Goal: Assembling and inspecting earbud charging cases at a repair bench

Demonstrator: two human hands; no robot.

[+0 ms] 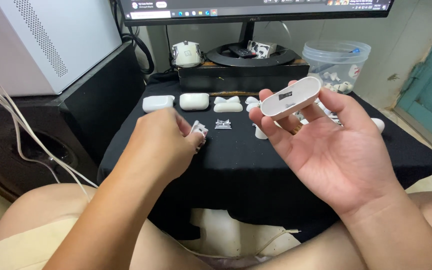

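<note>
Right hand (326, 145): palm up, fingers spread; fingertips and thumb pinch a white oval case half (291, 97), raised above the table, flat face toward the camera.
Case half: white plastic, rounded ends, small dark metal piece near the middle of its face.
Left hand (163, 142): back toward the camera, fingers curled together around a small white inner part (199, 131), held just above the black cloth (236, 170).
Inner part: only its tip shows past the fingertips; its shape cannot be made out.
Black cloth: covers the low table in front of the knees.
Row on cloth, left to right: closed white case (158, 103), second closed white case (194, 101), white shell pieces (227, 104), further white pieces partly hidden behind the right hand.
Small grey metal part (223, 124): lies on the cloth below the shell pieces, between the two hands.
Clear plastic tub (337, 62): rear right of the table, holds small white parts.
Monitor (253, 10): at the back, on a round black stand (251, 56).
White cables (21, 135): run along the left side, clear of the table.
</note>
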